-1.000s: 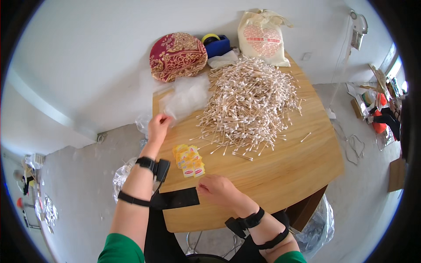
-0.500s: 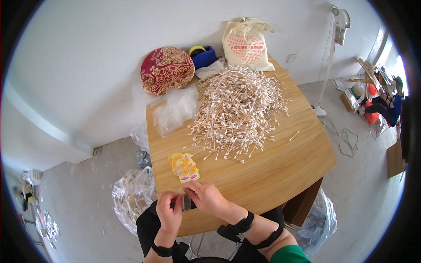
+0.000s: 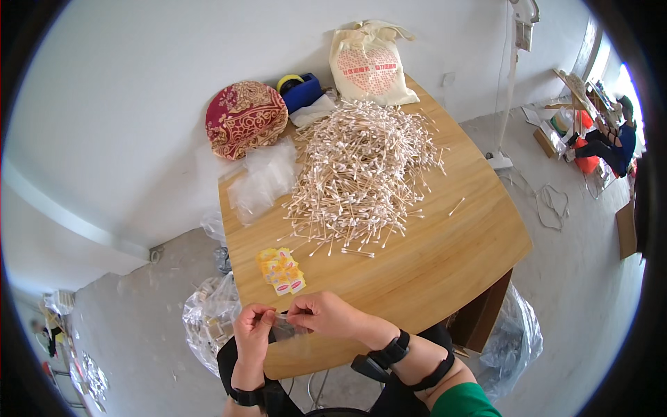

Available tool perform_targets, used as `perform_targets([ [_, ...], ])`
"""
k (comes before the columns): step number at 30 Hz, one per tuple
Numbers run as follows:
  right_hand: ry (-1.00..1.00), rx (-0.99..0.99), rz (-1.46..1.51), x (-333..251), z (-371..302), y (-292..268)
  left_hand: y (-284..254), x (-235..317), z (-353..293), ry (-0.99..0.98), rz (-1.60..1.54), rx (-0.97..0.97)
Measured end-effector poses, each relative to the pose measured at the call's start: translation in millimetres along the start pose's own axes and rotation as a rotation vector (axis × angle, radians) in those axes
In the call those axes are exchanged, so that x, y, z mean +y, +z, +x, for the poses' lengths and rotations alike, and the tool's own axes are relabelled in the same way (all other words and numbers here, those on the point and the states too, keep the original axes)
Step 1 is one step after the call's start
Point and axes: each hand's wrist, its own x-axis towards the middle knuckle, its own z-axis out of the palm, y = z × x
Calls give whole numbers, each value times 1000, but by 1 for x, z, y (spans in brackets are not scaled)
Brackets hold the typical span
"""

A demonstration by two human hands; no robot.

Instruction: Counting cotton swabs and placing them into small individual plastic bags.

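Observation:
At the near left edge of the wooden table (image 3: pixel 424 278), my left hand (image 3: pixel 253 332) pinches one side of a small clear plastic bag (image 3: pixel 283 329). The fingers of my right hand (image 3: pixel 321 313) pinch the bag's other side, so it hangs between both hands. Just beyond them lies a small overlapping pile of yellow and white cards (image 3: pixel 281 270). A big heap of cotton swabs (image 3: pixel 361 174) covers the middle and back of the table. To its left, flat clear bags (image 3: pixel 262 179) lie in a loose stack.
Along the wall stand a red and gold patterned cloth item (image 3: pixel 246 119), a blue tape dispenser (image 3: pixel 301 92) and a cream drawstring bag (image 3: pixel 371 66). Filled plastic sacks (image 3: pixel 210 313) rest on the floor. Far right, a person (image 3: pixel 615 142) sits among boxes near a white stand (image 3: pixel 506 111).
My hands have spread slightly apart, and more of the clear bag shows between them. The whole view has shifted a little; the cards and swabs lie as before.

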Motion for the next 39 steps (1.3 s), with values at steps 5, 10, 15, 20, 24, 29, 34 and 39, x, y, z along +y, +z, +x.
perform_targets([
  [5, 34, -102, 385, 4, 0, -1, 9, 3, -1, -99, -426, -108],
  [10, 0, -190, 548, 14, 1, 1, 4, 7, -4, -125, -576, -203],
  [15, 23, -263, 650, 4, -3, 6, -2, 13, -6, -95, -595, -377],
  [20, 28, -340, 819, 14, -1, 10, 0, 28, -13, -194, -645, -442],
  [24, -11, -399, 833, 21, -1, 9, -7, 38, -17, -277, -601, -507],
  [29, 108, -438, 836, 15, -3, 2, -15, 49, -18, -379, -376, -561],
  [34, 130, -448, 807, 8, -1, -5, -23, 35, -17, -331, -442, -545],
  [39, 156, -632, 817, 4, -8, -5, -27, 20, -17, -290, -576, -626],
])
